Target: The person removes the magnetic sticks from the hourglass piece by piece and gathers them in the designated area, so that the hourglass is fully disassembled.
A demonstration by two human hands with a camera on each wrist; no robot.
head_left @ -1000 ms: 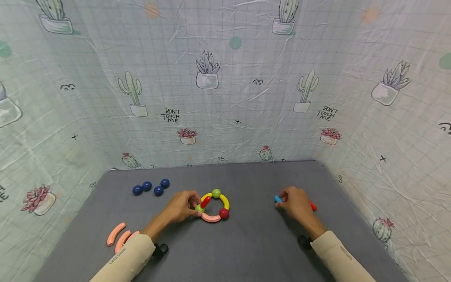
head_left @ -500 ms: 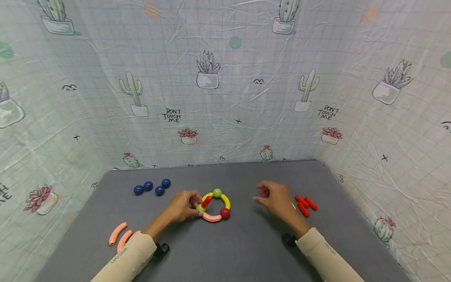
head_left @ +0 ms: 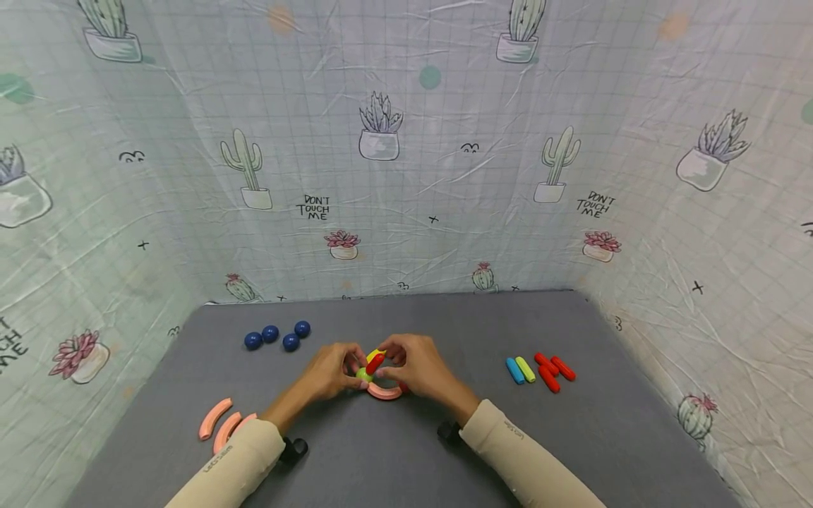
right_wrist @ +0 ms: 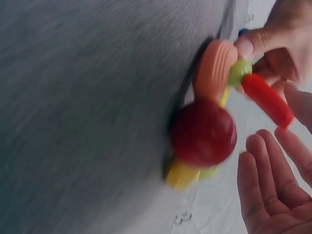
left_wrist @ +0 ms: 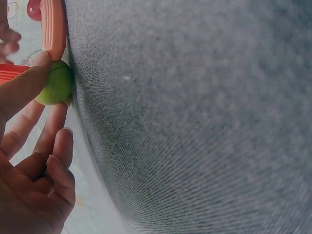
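On the grey table stands a ring of curved sticks and balls, magnetic-toy-like in look. My left hand (head_left: pixel 330 370) pinches its light green ball (left_wrist: pixel 57 84) between thumb and fingers. A straight red stick (right_wrist: pixel 268 100) rises tilted from that ball. Around the red stick's free end is my right hand (head_left: pixel 416 361), thumb on one side and fingers loosely extended on the other; a fingertip appears close to or touching the tip. A salmon curved stick (head_left: pixel 384 392) joins the green ball to a dark red ball (right_wrist: pixel 204 132). Yellow curved pieces (head_left: pixel 373 355) are partly hidden by my hands.
Several navy balls (head_left: pixel 291 342) lie at the back left. Salmon curved sticks (head_left: pixel 214 419) lie near my left forearm. To the right are a blue stick (head_left: pixel 515 370), a lime stick (head_left: pixel 525 369) and red sticks (head_left: pixel 549 379). A patterned cloth surrounds the table (head_left: pixel 457 331).
My right hand has left the blue stick at the right and moved left across the table to the red stick on the ring. My left hand has kept its pinch on the green ball.
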